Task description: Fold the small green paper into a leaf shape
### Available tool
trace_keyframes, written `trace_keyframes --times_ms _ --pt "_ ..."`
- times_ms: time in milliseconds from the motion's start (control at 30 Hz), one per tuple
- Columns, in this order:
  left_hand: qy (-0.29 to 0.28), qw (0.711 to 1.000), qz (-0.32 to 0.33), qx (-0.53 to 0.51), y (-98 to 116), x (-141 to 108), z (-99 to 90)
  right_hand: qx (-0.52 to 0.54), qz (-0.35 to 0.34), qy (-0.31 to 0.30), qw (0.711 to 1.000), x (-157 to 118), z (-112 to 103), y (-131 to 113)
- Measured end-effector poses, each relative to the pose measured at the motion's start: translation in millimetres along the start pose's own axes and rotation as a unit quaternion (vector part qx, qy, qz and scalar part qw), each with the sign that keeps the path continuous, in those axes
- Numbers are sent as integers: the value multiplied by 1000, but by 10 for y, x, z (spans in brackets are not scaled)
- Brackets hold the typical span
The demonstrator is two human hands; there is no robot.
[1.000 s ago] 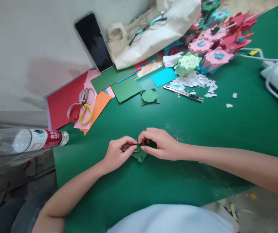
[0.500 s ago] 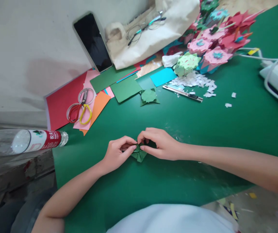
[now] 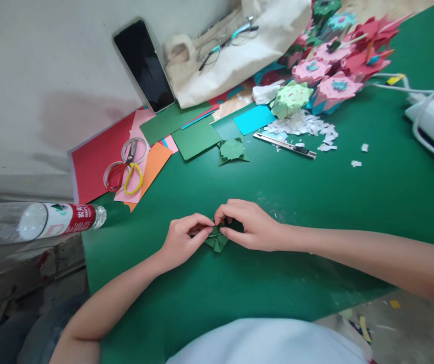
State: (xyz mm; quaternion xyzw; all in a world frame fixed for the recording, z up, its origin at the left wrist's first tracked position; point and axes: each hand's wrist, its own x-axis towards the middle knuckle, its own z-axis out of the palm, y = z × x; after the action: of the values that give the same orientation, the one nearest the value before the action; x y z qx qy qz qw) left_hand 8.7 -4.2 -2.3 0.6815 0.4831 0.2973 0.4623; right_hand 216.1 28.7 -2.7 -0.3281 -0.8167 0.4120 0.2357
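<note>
Compared with the frame half a second ago, very little differs: both hands keep the same pose over the worktop [image 3: 163, 298], and the right thumb seems to sit slightly farther from the left fingers. The rest of the layout matches.

The small, dark green, folded paper piece [image 3: 217, 242] lies at the near middle of the worktop, between the hands. Sharp creases fan across its visible part, which narrows to a blunt point towards the person; the fingers hide its upper part. The left hand [image 3: 184, 240] has thumb and forefinger clamped on its upper left side. The right hand [image 3: 253, 227] is curled, thumb and forefinger tips slightly apart at its upper right; whether they grip it, I cannot tell.

Beyond them sits a green folded paper shape with pointed corners [image 3: 232, 150], near a flat rectangular green paper stack [image 3: 196, 139]. A slim metal utility knife with a dark slider [image 3: 285, 145] lies beside torn matte white paper scraps [image 3: 307, 124]. Faceted pink, red and pale green paper flowers [image 3: 338, 87] cluster farther back, beside a creased cream cloth bag [image 3: 235, 60]. To the left, scissors with red and yellow loop handles [image 3: 128, 164] rest on smooth coloured sheets [image 3: 101, 162], and a clear, ribbed-neck plastic bottle [image 3: 63, 220] lies on its side.
</note>
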Motion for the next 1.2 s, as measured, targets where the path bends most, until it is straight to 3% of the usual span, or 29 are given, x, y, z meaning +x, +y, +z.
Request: trace_keyframes --times_ms 267,433,600,967,1200 --pt "-5 999 24 40 12 5 0 -36 -8 28 999 -28 61 -20" --pt "-7 999 18 45 10 8 -3 -83 -94 84 989 -45 97 55" --pt "-10 1000 -3 17 7 5 -6 -118 -169 57 977 -29 52 147" --pt "-5 997 -29 -64 -6 -3 5 37 -41 46 997 -21 35 -13" --pt "-2 993 -56 -107 -21 -31 16 26 -68 54 996 -32 55 4"
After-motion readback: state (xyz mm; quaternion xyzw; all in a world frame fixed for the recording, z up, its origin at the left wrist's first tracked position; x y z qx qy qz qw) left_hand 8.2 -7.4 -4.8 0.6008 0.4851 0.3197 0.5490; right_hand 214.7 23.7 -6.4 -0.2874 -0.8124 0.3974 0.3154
